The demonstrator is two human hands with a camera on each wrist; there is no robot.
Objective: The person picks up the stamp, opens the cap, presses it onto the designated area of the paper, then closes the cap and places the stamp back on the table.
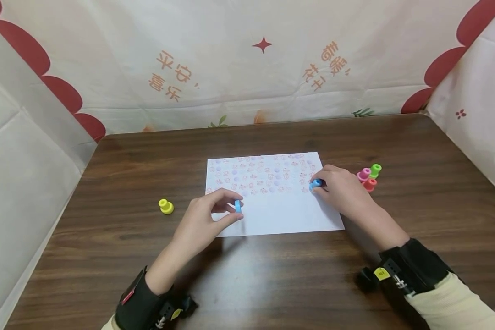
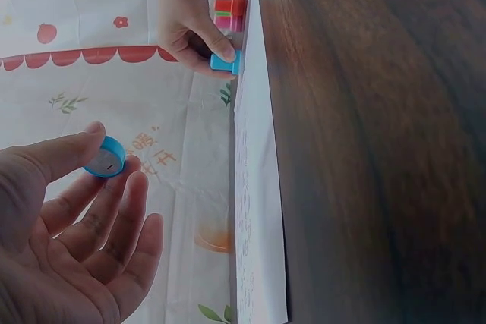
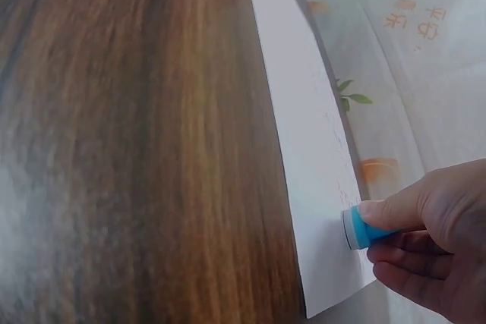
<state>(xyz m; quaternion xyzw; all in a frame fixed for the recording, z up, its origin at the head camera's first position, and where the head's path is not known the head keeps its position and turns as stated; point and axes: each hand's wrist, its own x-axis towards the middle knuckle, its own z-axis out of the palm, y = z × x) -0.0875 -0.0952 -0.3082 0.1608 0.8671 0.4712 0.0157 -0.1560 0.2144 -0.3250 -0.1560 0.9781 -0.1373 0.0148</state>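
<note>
A white sheet of paper (image 1: 280, 213) lies on the table, its far half covered in rows of small pink and purple stamp prints. My right hand (image 1: 342, 188) grips a blue stamp (image 1: 315, 184) at the paper's right edge, by the end of the lowest printed row. In the right wrist view the stamp (image 3: 364, 229) is tilted, its pale face towards the sheet. Over the paper's left part, my left hand (image 1: 202, 220) pinches a round blue cap (image 1: 238, 206) between thumb and fingertips. The left wrist view shows the cap's (image 2: 106, 158) open, whitish inside.
To the left of the paper stands a yellow stamp (image 1: 166, 206). Beyond my right hand, a pink stamp (image 1: 364, 174), a green stamp (image 1: 375, 171) and a red stamp (image 1: 370, 184) are bunched together. A printed cloth (image 1: 231, 59) hangs behind the brown table (image 1: 264, 279).
</note>
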